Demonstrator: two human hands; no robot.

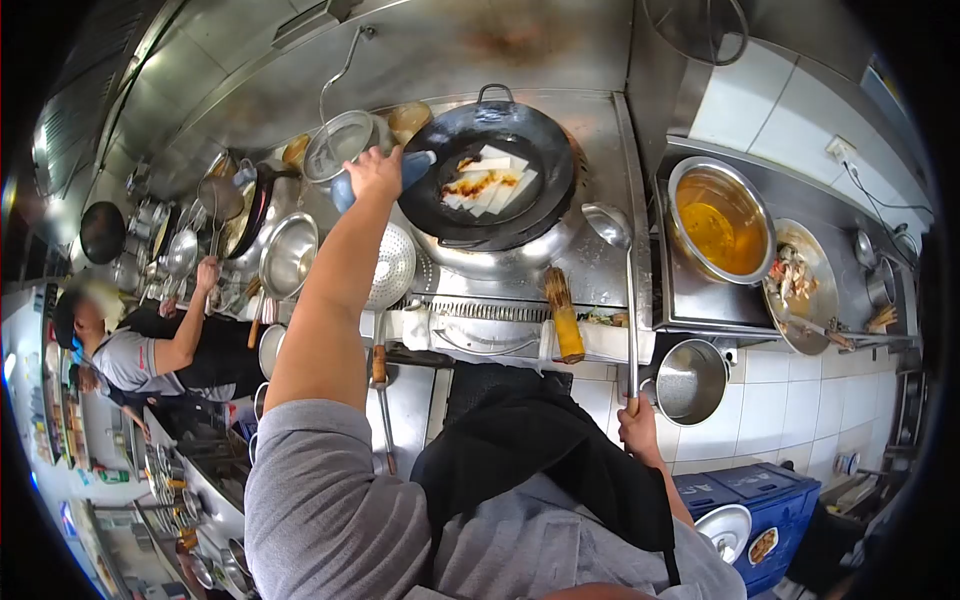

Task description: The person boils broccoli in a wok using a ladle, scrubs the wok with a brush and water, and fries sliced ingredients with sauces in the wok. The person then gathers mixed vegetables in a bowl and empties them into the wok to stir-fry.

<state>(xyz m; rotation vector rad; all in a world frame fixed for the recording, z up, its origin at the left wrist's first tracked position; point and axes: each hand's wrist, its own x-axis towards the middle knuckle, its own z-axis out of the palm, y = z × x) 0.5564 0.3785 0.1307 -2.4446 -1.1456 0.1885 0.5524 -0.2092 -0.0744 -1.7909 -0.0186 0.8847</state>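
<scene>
My left hand point(375, 172) is closed around a blue bottle point(414, 170), held on its side with its pale tip over the left rim of a black wok point(425, 205). White flat slices point(510, 180) lie in the wok with dark brown sauce on part of them. Low at the right, my right hand point(638, 428) grips the wooden end of a long-handled ladle point(608, 226). The ladle's bowl rests near the wok's right side, apart from it.
A yellow-handled bamboo brush point(564, 320) lies at the stove's front. Right stand a steel bowl of orange liquid point(708, 245), a pan of food pieces point(800, 265) and a pot point(692, 382). Left are a perforated skimmer point(390, 265), a strainer point(345, 148) and another person point(150, 350).
</scene>
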